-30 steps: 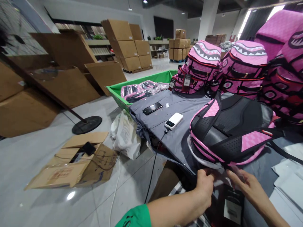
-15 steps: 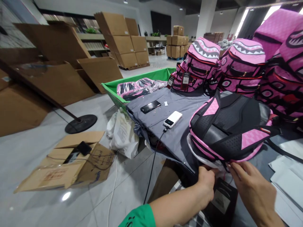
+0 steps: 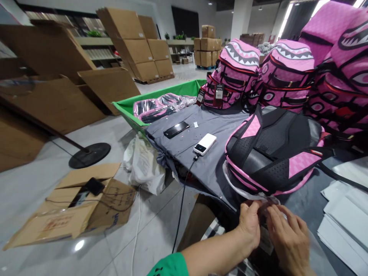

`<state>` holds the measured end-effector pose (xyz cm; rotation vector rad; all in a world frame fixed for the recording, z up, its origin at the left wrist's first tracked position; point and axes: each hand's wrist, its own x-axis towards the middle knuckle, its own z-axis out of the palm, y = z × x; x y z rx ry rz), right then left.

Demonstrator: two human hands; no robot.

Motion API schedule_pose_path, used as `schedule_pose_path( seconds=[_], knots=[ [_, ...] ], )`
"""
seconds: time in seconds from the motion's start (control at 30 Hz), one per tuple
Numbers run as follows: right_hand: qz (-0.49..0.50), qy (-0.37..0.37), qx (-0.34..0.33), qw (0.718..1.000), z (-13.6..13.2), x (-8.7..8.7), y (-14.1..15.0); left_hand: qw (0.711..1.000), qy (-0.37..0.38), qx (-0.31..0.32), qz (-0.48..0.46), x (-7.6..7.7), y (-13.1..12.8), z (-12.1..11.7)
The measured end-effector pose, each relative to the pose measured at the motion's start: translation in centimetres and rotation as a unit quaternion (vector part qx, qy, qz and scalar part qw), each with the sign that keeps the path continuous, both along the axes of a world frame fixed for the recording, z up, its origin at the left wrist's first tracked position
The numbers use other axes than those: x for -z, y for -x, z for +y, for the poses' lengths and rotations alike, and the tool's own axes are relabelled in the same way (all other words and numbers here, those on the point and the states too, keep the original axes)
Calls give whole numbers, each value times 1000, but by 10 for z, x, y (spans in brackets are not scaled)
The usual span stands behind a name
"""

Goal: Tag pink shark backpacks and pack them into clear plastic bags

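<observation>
A pink and black backpack (image 3: pixel 273 143) lies on the table with its padded back and straps facing up. Translucent plastic bag film (image 3: pixel 230 176) wraps its near lower edge. At that edge my left hand (image 3: pixel 249 222) is closed on the gathered film. My right hand (image 3: pixel 289 234) is beside it, fingers bent and pinching the film close to the left fingertips. Below and between the hands hangs a dark hang tag with a pale label (image 3: pixel 266 241), partly covered by my right hand and plastic.
Pink shark-mouth backpacks (image 3: pixel 287 76) stand behind. A phone (image 3: pixel 176 129) and a white power bank (image 3: pixel 205 144) with a cable lie on the grey cloth (image 3: pixel 186 151). White plastic sheets (image 3: pixel 342 234) are at right. A green-sided bin (image 3: pixel 126 111), an open carton (image 3: pixel 109 203) and a stand base (image 3: pixel 89 155) are leftward.
My right hand has moved left, close against my left hand, and now covers much of the hang tag. The camera view has shifted slightly; the backpack stays in place.
</observation>
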<state>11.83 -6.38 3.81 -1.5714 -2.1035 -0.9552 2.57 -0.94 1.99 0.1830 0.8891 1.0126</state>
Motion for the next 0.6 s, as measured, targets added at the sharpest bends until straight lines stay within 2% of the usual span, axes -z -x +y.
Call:
schedule_pose_path(
  seconds=[0.13,0.3,0.43,0.5,0.6],
  knots=[
    [14,-9,-5,1000,3,8,-1,998,-55,21,-11,-7,1,0],
    [92,-14,-46,995,2,17,-8,999,-17,-1,34,-4,-7,3],
    [156,-17,-74,985,-1,17,-11,998,-2,-22,54,-3,-13,2],
    [184,-56,-35,981,1,15,-9,998,7,-28,62,-3,-14,2],
    [185,-80,74,977,13,14,-5,998,7,-18,66,-3,-16,2]
  ],
)
